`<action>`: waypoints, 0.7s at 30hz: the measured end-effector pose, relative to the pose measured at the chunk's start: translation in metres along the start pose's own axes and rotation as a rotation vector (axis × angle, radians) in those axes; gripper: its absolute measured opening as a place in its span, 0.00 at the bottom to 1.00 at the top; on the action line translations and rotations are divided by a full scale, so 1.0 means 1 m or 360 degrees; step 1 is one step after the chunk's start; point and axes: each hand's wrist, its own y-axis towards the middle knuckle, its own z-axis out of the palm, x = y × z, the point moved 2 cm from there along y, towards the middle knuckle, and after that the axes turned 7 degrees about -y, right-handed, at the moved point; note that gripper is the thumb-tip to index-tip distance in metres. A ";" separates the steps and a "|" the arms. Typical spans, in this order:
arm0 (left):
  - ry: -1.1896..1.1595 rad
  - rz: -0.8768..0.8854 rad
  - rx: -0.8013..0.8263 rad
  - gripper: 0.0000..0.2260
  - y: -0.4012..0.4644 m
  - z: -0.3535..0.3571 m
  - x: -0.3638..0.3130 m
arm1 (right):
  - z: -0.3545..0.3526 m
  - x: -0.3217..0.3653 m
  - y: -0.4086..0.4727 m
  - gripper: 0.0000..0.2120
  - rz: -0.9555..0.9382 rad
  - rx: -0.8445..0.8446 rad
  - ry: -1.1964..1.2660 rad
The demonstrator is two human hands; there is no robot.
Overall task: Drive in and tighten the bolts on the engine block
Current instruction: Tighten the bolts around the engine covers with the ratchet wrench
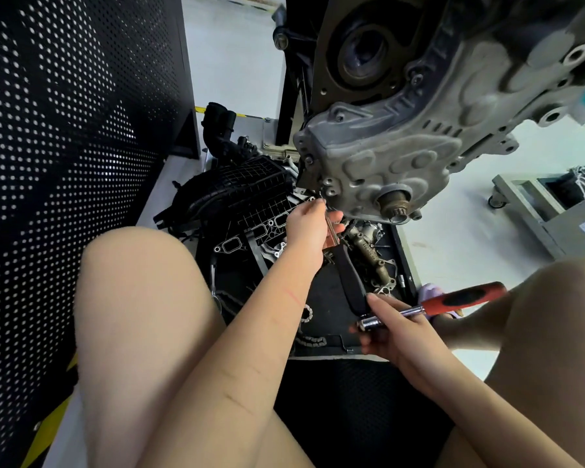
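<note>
One ratchet (433, 309) lies level, handle pointing right.

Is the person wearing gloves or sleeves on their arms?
No. Both the left hand and the right hand are bare, with no gloves, and both forearms are uncovered as far as the frame shows. No watch, rings or bracelets show. The left forearm bears a thin red scratch.

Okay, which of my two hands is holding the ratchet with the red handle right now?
Your right hand, low near your knee, grips the ratchet by its chrome shaft. Your left hand is up at the engine block, its fingers pinching something small.
</note>
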 end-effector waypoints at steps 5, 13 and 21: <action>0.0126 -0.0011 -0.0053 0.11 0.010 0.008 -0.002 | 0.001 0.005 0.004 0.06 -0.0003 -0.0036 -0.0002; 0.0123 0.0028 -0.0092 0.13 0.019 0.006 -0.002 | 0.010 0.007 0.008 0.08 -0.0006 -0.0056 0.0026; 0.0233 0.0114 -0.0024 0.14 0.019 0.008 -0.001 | 0.012 0.006 0.006 0.09 0.0001 -0.0045 0.0025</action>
